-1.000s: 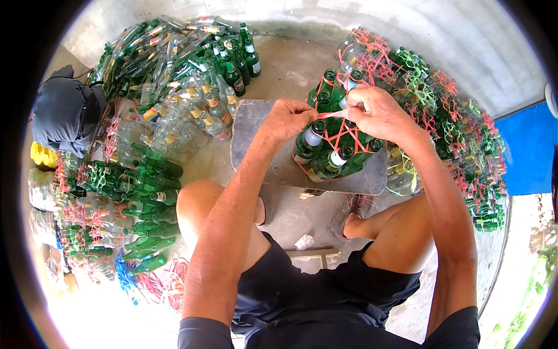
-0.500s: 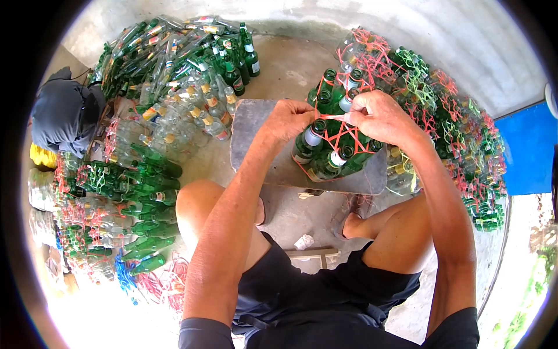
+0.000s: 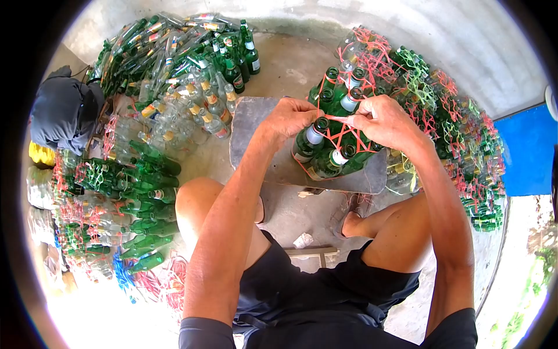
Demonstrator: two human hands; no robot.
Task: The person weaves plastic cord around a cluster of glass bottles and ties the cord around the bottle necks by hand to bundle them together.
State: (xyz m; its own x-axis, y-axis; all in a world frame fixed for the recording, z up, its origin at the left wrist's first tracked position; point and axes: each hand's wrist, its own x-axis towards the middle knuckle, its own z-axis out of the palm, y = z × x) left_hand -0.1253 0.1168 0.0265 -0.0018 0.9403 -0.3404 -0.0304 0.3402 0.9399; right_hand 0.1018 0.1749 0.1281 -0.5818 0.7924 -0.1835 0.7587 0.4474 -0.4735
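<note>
A bundle of several green glass bottles (image 3: 331, 158) stands upright on a small grey board-topped table (image 3: 251, 131). Red plastic string (image 3: 336, 118) criss-crosses between the bottle necks and loops round the group. Above the bundle's near-left bottle, my left hand (image 3: 293, 119) pinches one part of the string. My right hand (image 3: 381, 121) grips the string on the other side, over the right-hand bottles, which it partly hides. Between the two hands a short length of string is stretched taut. Both hands are closed, with thumbs against fingers.
Tied bundles of bottles (image 3: 447, 116) are stacked along the right wall. Loose bottles (image 3: 168, 52) lie heaped at the back left, with more bottles (image 3: 145, 198) at the left. Loose red string (image 3: 168, 282) lies on the floor at lower left. A blue panel (image 3: 526, 148) stands at right.
Both hands still hold the string. My right hand has shifted slightly right and down, and the bottle necks have moved a little to the right.
</note>
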